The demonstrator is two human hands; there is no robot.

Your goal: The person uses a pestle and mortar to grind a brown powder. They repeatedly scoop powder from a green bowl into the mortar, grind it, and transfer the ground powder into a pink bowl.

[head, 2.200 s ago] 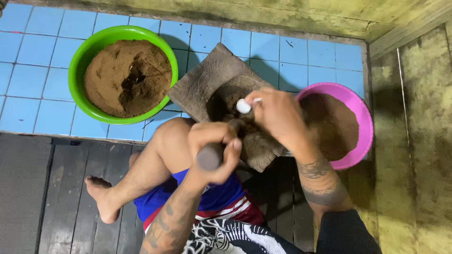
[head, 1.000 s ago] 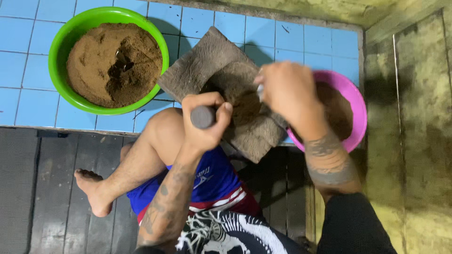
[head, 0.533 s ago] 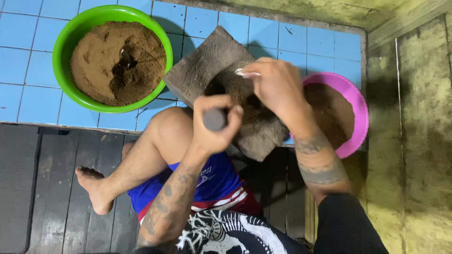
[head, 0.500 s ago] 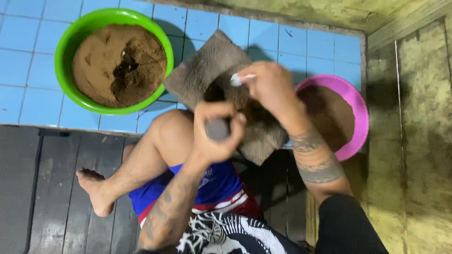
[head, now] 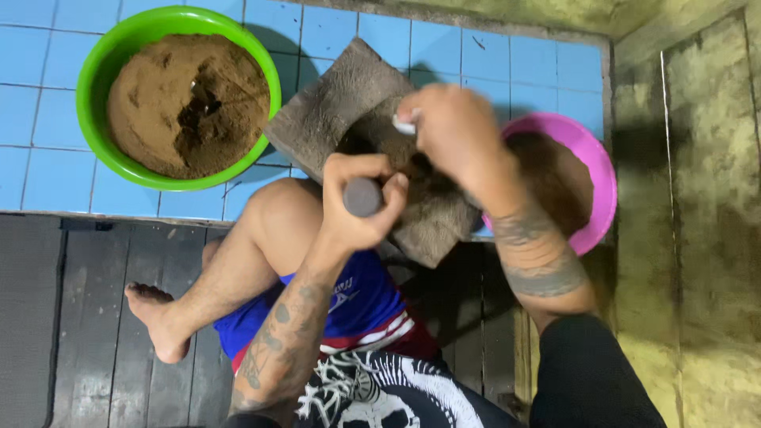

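— Left hand (head: 361, 208)?
— Closed in a fist around the near end of a dark grey cylindrical stone roller (head: 363, 196), round end face turned up at the camera.

— Right hand (head: 453, 131)?
— Curled over the far end of that roller, above the middle of the slab; blurred, with something small and white (head: 406, 125) at the fingertips. Too smeared to tell what.

— And the roller?
— Laid across a rough grey rectangular grinding slab (head: 337, 107), set at an angle on the blue tiled floor (head: 47, 87). Dark brown paste (head: 420, 170) on the slab under both hands.

— Around it?
— To the left, well apart from the hands, a round bright green plastic basin (head: 103, 63) heaped with light brown ground powder (head: 170, 119), darker and dented in the middle. To the right, just beside the slab, a round pink plastic bowl (head: 590, 162) with brown paste inside, partly hidden by the right forearm.

— Posture?
— Seated on dark wooden planks (head: 79, 317), bare left knee (head: 269, 210) drawn up against the slab's near edge, blue shorts (head: 357, 297) below.
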